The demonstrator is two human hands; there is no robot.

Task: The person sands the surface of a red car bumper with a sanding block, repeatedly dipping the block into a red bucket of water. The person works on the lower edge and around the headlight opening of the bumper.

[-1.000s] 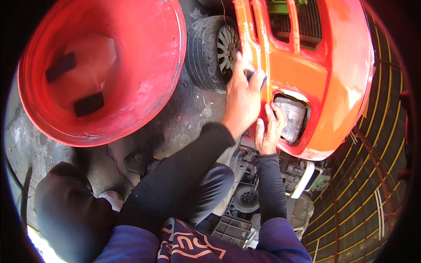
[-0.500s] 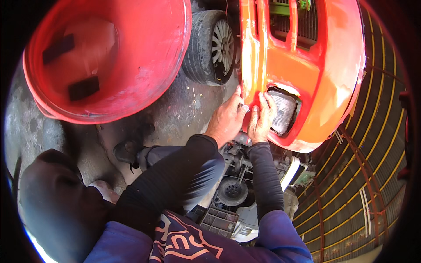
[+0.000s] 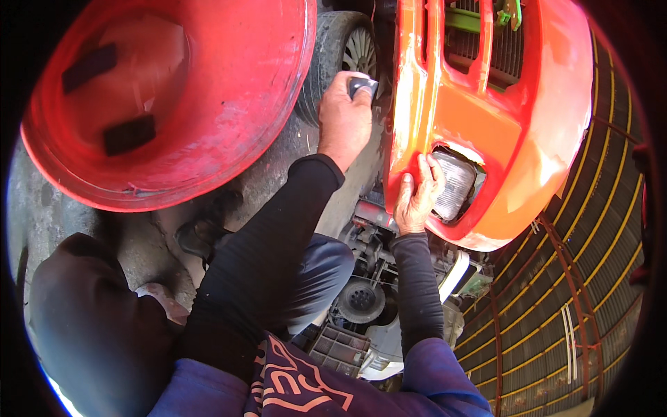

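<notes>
A glossy orange car bumper (image 3: 479, 121) stands in front of me, curving away to the right. A rectangular clear-lensed fog lamp (image 3: 453, 186) sits in its lower opening. My right hand (image 3: 419, 196) lies with fingers stretched on the bumper's edge, fingertips beside the lamp opening. To the left and further up, my left hand (image 3: 344, 119) is apart from the bumper, in front of the tyre. Its fingers close around a small folded dark-grey sheet (image 3: 363, 87), which looks like sandpaper; part of it is hidden in the grip.
A large red tub (image 3: 229, 132) with two dark patches inside fills the upper left. Behind my left hand is a wheel with a worn tyre (image 3: 321, 59). Mechanical parts, including a small black wheel (image 3: 361, 300), lie below my arms. Corrugated sheeting (image 3: 549, 306) borders the right.
My left hand has lifted off the bumper's edge and moved up and left, bringing the folded sheet into clearer view. My right hand has stayed on the bumper. The view has shifted slightly.
</notes>
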